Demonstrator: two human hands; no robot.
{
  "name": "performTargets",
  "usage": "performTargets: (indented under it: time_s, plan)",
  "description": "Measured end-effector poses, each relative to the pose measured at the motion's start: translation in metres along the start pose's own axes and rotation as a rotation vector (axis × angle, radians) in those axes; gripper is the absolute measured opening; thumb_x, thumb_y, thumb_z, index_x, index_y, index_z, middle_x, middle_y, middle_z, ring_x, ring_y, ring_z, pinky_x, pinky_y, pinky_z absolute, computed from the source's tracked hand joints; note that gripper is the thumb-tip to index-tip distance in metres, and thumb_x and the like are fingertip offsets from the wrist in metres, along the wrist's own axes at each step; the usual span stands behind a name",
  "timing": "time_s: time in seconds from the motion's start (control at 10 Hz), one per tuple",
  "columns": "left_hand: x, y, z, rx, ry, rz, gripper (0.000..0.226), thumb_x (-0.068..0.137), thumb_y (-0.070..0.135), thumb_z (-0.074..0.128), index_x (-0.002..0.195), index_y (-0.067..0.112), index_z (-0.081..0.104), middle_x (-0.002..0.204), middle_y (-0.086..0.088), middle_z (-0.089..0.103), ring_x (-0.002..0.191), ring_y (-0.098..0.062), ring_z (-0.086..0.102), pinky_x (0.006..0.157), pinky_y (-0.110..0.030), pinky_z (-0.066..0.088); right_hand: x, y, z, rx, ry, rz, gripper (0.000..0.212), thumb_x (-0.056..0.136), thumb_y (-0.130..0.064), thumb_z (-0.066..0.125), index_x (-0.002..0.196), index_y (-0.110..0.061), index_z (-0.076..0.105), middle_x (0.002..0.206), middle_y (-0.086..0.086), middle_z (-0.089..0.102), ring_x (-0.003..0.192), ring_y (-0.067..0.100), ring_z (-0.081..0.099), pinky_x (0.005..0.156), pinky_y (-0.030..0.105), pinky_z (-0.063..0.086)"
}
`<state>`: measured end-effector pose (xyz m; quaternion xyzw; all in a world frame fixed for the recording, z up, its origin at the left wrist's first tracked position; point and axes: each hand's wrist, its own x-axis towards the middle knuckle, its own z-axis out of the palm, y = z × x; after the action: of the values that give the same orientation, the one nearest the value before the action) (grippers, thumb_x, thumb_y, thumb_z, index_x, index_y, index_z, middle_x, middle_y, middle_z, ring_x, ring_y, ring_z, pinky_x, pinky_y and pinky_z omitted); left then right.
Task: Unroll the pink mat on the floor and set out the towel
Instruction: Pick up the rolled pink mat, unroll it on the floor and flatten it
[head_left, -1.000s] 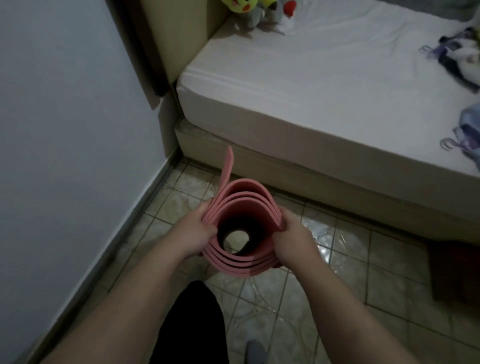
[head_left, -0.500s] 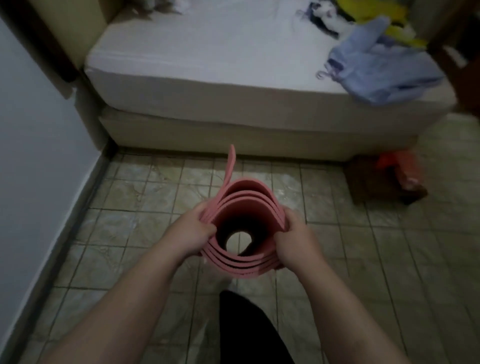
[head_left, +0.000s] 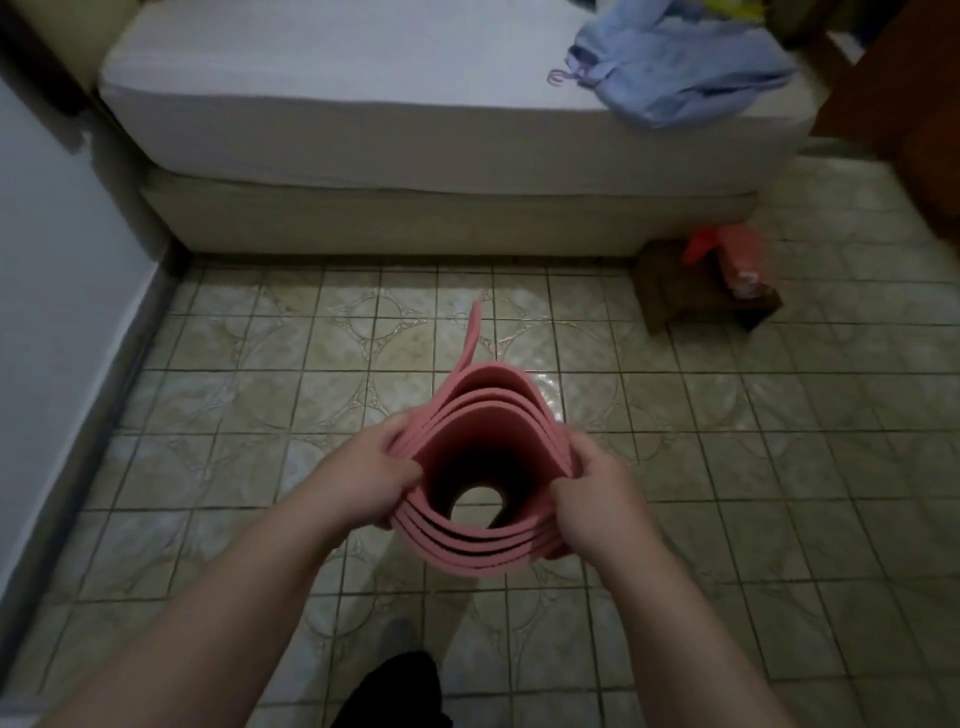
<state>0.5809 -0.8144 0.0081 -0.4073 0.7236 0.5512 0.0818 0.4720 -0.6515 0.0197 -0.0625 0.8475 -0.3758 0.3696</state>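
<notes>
Pink mat (head_left: 485, 431) rolled, held end-on above the tiled floor (head_left: 260, 395), open core facing the camera, loose outer edge sticking up. Left hand (head_left: 371, 478) grip pinches the roll's left layers; right hand (head_left: 597, 499) grip pinches the right side. Beyond: bed (head_left: 363, 104) with blue garment (head_left: 675, 73); small brown stool (head_left: 675, 291) near its corner.

Bare tiled floor (head_left: 322, 395) ahead; bed (head_left: 415, 208) beyond, stool (head_left: 675, 291) right.

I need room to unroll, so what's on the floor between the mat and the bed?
Bare tiled floor only, in the head view, between the rolled mat and the bed; a brown stool sits off to the right.
</notes>
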Motion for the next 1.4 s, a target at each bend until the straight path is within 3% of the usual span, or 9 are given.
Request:
performTargets:
  time_s: [0.4,0.7,0.8,0.9,1.0,1.1,1.2,1.3,1.4]
  plan:
    - [-0.029,0.006,0.113,-0.038,0.063,0.118,0.063,0.075,-0.004,0.05,0.114,0.045,0.058,0.068,-0.002,0.064,0.042,-0.01,0.054,0.041,-0.027,0.04,-0.003,0.09,-0.082,-0.015,-0.009,-0.208,0.063,0.084,0.0,0.041,0.123,-0.049,0.051,0.093,-0.01,0.07,0.076,0.019,0.07,0.065,0.045,0.061]
    - [0.052,-0.048,0.174,-0.001,0.217,0.301,0.075,0.067,0.019,0.055,0.125,0.064,0.037,0.097,0.016,0.068,0.078,-0.022,0.07,0.069,-0.043,0.06,0.091,0.169,-0.069,0.16,0.055,-0.446,0.065,0.089,0.003,0.042,0.138,-0.039,0.046,0.116,-0.019,0.064,0.097,-0.009,0.062,0.083,0.018,0.052]
    - [0.101,-0.105,0.211,0.053,0.272,0.367,0.079,0.071,0.018,0.058,0.131,0.062,0.03,0.103,0.031,0.06,0.092,-0.011,0.067,0.077,-0.021,0.054,0.146,0.232,-0.035,0.209,0.096,-0.517,0.067,0.088,0.006,0.045,0.135,-0.041,0.048,0.121,-0.019,0.06,0.104,-0.017,0.056,0.085,0.003,0.043]
    - [0.168,-0.189,0.254,0.024,0.174,0.341,0.093,0.064,0.019,0.059,0.137,0.059,0.018,0.119,0.037,0.047,0.113,-0.006,0.057,0.092,-0.018,0.043,0.213,0.313,0.016,0.176,0.122,-0.515,0.078,0.08,0.013,0.046,0.122,-0.053,0.049,0.125,-0.016,0.057,0.113,-0.013,0.052,0.095,0.008,0.039]
    - [0.23,-0.269,0.295,0.164,0.045,0.212,0.107,0.069,0.006,0.069,0.149,0.031,0.004,0.119,0.013,0.052,0.115,-0.016,0.057,0.077,0.0,0.036,0.278,0.406,0.079,0.054,0.062,-0.463,0.088,0.069,0.01,0.047,0.108,-0.069,0.046,0.122,-0.003,0.058,0.112,0.008,0.058,0.092,0.018,0.044]
    - [0.273,-0.338,0.332,0.281,-0.087,0.174,0.114,0.074,0.011,0.074,0.148,0.019,-0.012,0.143,-0.01,0.042,0.127,-0.025,0.047,0.084,-0.004,0.029,0.325,0.482,0.129,-0.04,-0.036,-0.423,0.085,0.072,-0.011,0.058,0.113,-0.076,0.022,0.132,0.003,0.05,0.113,0.017,0.056,0.097,0.026,0.043]
    - [0.324,-0.412,0.368,0.319,-0.079,0.124,0.097,0.073,0.008,0.073,0.147,0.018,0.011,0.139,-0.024,0.045,0.123,-0.035,0.049,0.09,-0.019,0.037,0.361,0.525,0.158,-0.039,-0.2,-0.47,0.101,0.074,-0.037,0.07,0.132,-0.069,-0.006,0.141,-0.03,0.025,0.125,-0.017,0.038,0.107,0.009,0.029]
    - [0.344,-0.442,0.383,0.397,0.008,0.105,0.051,0.077,0.013,0.07,0.116,0.024,0.04,0.092,-0.016,0.052,0.086,-0.026,0.054,0.086,-0.031,0.047,0.416,0.563,0.177,-0.221,-0.244,-0.451,0.106,0.07,-0.037,0.064,0.138,-0.061,-0.014,0.147,-0.015,0.032,0.13,-0.002,0.042,0.111,0.022,0.033]
    - [0.353,-0.461,0.392,0.392,0.042,0.124,0.052,0.079,0.016,0.069,0.123,0.014,0.04,0.093,-0.006,0.051,0.089,-0.015,0.047,0.08,-0.018,0.036,0.436,0.578,0.178,-0.35,-0.195,-0.501,0.112,0.074,-0.03,0.066,0.134,-0.064,-0.021,0.142,0.012,0.037,0.122,0.028,0.052,0.107,0.043,0.041]
